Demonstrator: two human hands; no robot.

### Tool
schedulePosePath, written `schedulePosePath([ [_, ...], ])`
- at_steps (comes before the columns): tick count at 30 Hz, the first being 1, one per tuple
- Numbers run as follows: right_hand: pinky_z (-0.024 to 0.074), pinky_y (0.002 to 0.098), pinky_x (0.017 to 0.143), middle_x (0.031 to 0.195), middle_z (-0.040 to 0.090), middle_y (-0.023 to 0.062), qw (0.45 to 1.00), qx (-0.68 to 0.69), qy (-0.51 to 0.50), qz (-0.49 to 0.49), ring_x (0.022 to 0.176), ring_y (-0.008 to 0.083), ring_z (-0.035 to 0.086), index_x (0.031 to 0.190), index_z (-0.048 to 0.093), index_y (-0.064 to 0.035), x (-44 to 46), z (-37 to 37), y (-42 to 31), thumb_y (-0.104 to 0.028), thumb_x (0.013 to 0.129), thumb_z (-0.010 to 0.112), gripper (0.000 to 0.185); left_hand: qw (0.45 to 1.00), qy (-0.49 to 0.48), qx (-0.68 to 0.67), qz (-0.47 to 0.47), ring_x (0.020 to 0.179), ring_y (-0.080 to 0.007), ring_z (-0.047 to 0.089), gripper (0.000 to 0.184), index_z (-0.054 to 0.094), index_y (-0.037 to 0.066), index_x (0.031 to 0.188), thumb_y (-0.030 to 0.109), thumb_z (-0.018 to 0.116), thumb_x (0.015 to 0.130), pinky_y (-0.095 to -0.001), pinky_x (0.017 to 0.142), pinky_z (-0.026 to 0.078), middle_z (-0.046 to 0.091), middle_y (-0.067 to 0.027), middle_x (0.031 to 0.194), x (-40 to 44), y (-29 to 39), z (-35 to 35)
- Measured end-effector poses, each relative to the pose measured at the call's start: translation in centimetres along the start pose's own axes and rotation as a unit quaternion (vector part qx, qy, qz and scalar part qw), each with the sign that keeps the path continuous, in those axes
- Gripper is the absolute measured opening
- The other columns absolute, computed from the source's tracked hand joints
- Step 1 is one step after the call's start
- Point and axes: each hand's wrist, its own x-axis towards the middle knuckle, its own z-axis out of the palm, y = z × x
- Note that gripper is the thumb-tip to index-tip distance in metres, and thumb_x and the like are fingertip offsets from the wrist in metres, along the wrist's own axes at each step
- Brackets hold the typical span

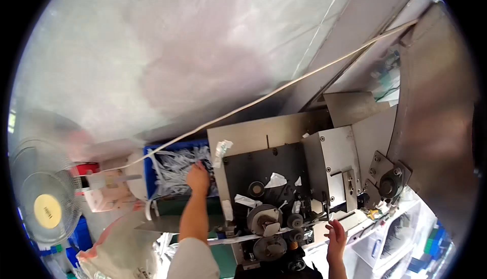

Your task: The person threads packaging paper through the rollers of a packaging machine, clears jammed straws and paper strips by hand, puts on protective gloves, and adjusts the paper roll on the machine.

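My left hand (pixel 198 179) reaches over a blue bin (pixel 148 177) full of thin whitish-grey strips (pixel 175 170). Its fingers look drawn together at the strips; whatever is between them is too small to make out. On the right, my right hand (pixel 336 234) is held up with fingers apart and slightly bent, nothing visible in it. It is beside the right end of a metal machine with round rollers (pixel 265 221). A pale band (pixel 236 239) runs across the machine's front between the rollers.
Torn white scraps (pixel 275 180) lie on the machine's dark plate (pixel 238 170). A steel housing (pixel 340 157) rises at the right. A pale cord (pixel 264 98) crosses above the bin. A fan (pixel 48 198) and a large sack (pixel 119 246) stand left; a white container (pixel 393 233) is lower right.
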Motion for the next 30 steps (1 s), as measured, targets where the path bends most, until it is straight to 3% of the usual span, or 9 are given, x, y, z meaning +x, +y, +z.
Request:
schedulePosePath([
  [3,0.0420,0.0246,0.070,0.105,0.050,0.0084,1.000,0.000,-0.001,-0.001,0.092,0.0155,0.051,0.113,0.041,-0.0019,-1.0,1.0,-0.7,-0.007,0.083,0.043,0.031,0.988,-0.102,0.119,0.002,0.081,-0.0326,0.057,0.037,0.059,0.000,0.084,0.031,0.040,0.080,-0.0410,0.071,0.044,0.056,-0.0207,0.093,4.1,0.0,0.3],
  [5,0.0424,0.0245,0.069,0.106,0.050,0.0080,0.999,0.018,0.025,-0.020,0.091,0.0152,0.051,0.113,0.042,-0.0017,-0.9,0.6,0.1,-0.007,0.083,0.043,0.030,0.940,-0.137,0.266,0.166,0.081,-0.0287,0.058,0.035,0.058,0.004,0.090,0.031,0.038,0.081,-0.0390,0.070,0.045,0.056,-0.0175,0.097,7.3,-1.6,3.0],
  [8,0.0432,0.0242,0.067,0.103,0.052,0.0077,0.999,0.031,0.031,-0.011,0.088,0.0148,0.052,0.109,0.045,-0.0010,0.3,1.8,-1.6,-0.007,0.082,0.043,0.028,0.976,-0.187,-0.049,-0.102,0.086,-0.0301,0.055,0.045,0.050,0.003,0.101,0.042,0.041,0.080,-0.0382,0.069,0.044,0.057,-0.0191,0.091,7.0,-2.0,2.5],
  [10,0.0442,0.0244,0.064,0.094,0.055,0.0066,0.998,0.015,0.055,-0.009,0.082,0.0137,0.054,0.106,0.048,0.0011,1.5,2.7,-3.4,-0.008,0.082,0.045,0.026,0.988,-0.042,0.021,0.146,0.081,-0.0288,0.056,0.045,0.049,0.001,0.101,0.040,0.048,0.078,-0.0366,0.067,0.044,0.057,-0.0186,0.088,4.1,-3.0,-0.3],
  [14,0.0438,0.0238,0.061,0.089,0.057,0.0061,0.996,0.052,0.075,0.020,0.075,0.0121,0.054,0.102,0.052,0.0020,2.6,2.4,-3.4,-0.004,0.079,0.043,0.025,0.929,0.132,-0.192,0.287,0.072,-0.0204,0.056,0.025,0.051,0.000,0.096,0.015,0.055,0.076,-0.0286,0.062,0.043,0.056,-0.0117,0.079,-5.1,-4.6,-7.9],
  [19,0.0421,0.0227,0.059,0.096,0.057,0.0103,0.984,0.120,0.080,0.101,0.073,0.0133,0.053,0.110,0.045,0.0036,3.2,2.1,-3.8,-0.006,0.078,0.048,0.034,0.926,0.155,-0.215,0.269,0.067,-0.0154,0.053,0.009,0.053,0.003,0.085,0.004,0.052,0.076,-0.0230,0.054,0.042,0.054,-0.0092,0.083,-16.7,-7.4,-11.8],
  [22,0.0424,0.0266,0.061,0.088,0.057,0.0070,0.958,0.218,0.051,0.178,0.067,0.0125,0.051,0.108,0.047,0.0012,3.5,1.9,-4.8,-0.004,0.076,0.048,0.032,0.909,0.134,-0.177,0.352,0.077,-0.0275,0.052,0.017,0.054,0.003,0.084,-0.003,0.055,0.068,-0.0324,0.067,0.043,0.052,-0.0127,0.085,-21.3,-6.9,-11.7],
  [24,0.0406,0.0264,0.058,0.076,0.055,0.0030,0.934,0.277,0.017,0.225,0.061,0.0111,0.048,0.103,0.049,-0.0024,3.7,1.6,-5.2,-0.004,0.072,0.053,0.031,0.900,0.116,-0.107,0.406,0.082,-0.0288,0.051,0.024,0.052,0.006,0.088,0.003,0.060,0.066,-0.0368,0.070,0.041,0.052,-0.0122,0.088,-22.9,-6.9,-11.0],
  [30,0.0404,0.0268,0.058,0.076,0.056,0.0028,0.930,0.292,0.005,0.223,0.061,0.0120,0.048,0.102,0.049,-0.0029,4.0,1.7,-4.9,-0.004,0.072,0.053,0.030,0.879,0.108,0.005,0.465,0.075,-0.0263,0.050,0.024,0.052,0.006,0.084,0.015,0.063,0.066,-0.0363,0.066,0.039,0.052,-0.0108,0.080,-24.5,-6.4,-9.6],
])
